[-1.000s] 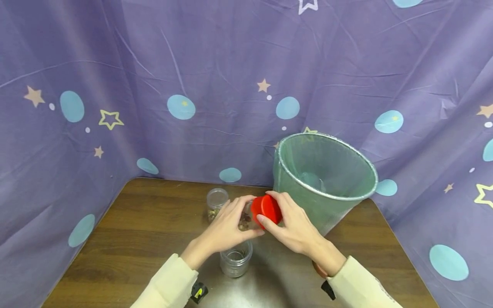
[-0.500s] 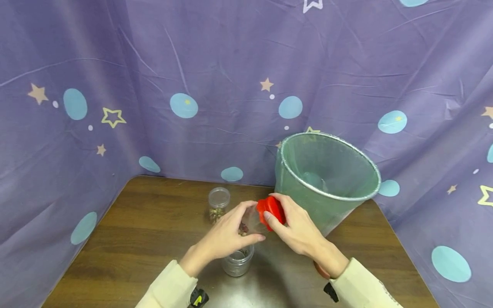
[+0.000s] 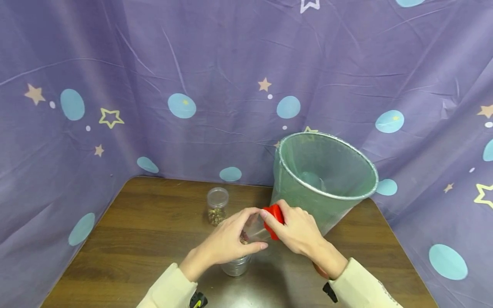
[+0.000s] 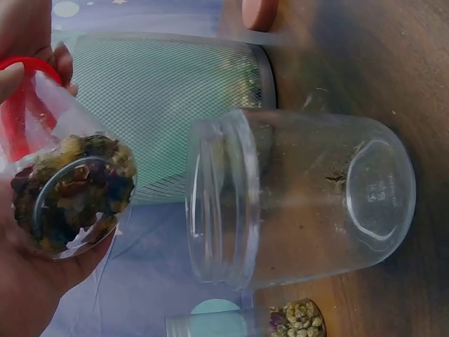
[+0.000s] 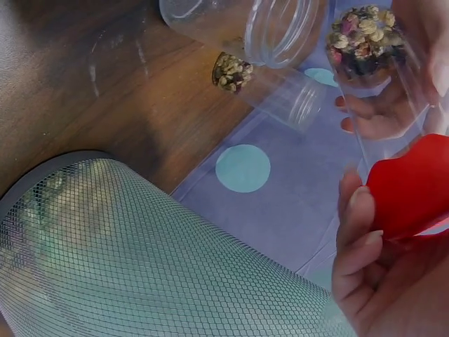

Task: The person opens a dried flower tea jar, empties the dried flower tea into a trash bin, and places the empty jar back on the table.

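While the left hand (image 3: 227, 237) grips a jar of dried flowers (image 4: 74, 196) below frame centre, the right hand (image 3: 298, 226) pinches the red lid (image 3: 275, 220) at its mouth, apparently working it, the next move needing steadiness.

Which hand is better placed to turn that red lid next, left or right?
Probably the right hand: it grips the red lid directly, while the left hand holds the small jar and seems better suited to steadying it.

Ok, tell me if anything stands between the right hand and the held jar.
Yes: the red lid, which the right hand grips at the mouth end of the held jar. Nothing visible comes between the left hand and that jar.
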`<state>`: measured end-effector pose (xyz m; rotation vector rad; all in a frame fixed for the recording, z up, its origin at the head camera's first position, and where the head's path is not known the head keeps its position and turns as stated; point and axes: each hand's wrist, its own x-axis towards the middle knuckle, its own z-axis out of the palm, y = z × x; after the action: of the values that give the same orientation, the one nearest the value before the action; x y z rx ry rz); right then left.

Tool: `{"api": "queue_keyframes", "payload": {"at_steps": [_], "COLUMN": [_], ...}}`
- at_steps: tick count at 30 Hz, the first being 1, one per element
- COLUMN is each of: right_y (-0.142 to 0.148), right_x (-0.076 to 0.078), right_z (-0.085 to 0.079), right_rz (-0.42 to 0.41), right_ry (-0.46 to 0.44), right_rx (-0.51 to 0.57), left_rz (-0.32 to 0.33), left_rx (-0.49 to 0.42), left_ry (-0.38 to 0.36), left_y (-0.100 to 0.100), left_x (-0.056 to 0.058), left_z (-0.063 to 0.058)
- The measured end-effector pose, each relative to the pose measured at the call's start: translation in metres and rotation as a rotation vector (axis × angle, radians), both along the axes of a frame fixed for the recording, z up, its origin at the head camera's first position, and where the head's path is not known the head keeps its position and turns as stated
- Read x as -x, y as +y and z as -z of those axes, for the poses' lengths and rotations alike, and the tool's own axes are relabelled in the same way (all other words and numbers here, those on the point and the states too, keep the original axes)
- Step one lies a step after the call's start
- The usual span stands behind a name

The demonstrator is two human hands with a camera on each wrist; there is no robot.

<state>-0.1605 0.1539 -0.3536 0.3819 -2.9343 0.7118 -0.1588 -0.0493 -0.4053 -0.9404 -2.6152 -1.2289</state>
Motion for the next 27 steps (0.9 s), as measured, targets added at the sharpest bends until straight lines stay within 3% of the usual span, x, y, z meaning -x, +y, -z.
{"api": "queue_keyframes", "payload": {"at_steps": [2,4,10,16,19,27], "right_y": [0.0,-0.001,-0.002,-0.003,-0.003,-0.001], "right_x": [-0.001,-0.001,-0.002,-0.004,-0.005,-0.006], "right_z": [-0.001,-0.002,-0.005,-0.006,-0.003,0.012], "right_rz": [0.032,0.06,0.081,0.116,0.128,0.11], "right_ry": [-0.045,-0.078,-0.149,-0.179,-0.167,-0.096], "right_rx": [-0.013,-0.016,0.015,0.021,0.04,0.103], "left_rz": [-0.011,-0.046,-0.235,-0.35,-0.372,-0.374], "left_rx": [0.005,0.038,0.188,0.221,0.209,0.201], "left_ry": [0.029,0.103,0.382,0.561,0.581,0.516], "left_y": [0.001,0.003,0.014,0.022,0.023,0.022], "left_x": [-0.001,-0.002,-0.008,-0.013,-0.014,-0.015], "left_z": [0.001,0.002,0.009,0.012,0.012,0.014]}}
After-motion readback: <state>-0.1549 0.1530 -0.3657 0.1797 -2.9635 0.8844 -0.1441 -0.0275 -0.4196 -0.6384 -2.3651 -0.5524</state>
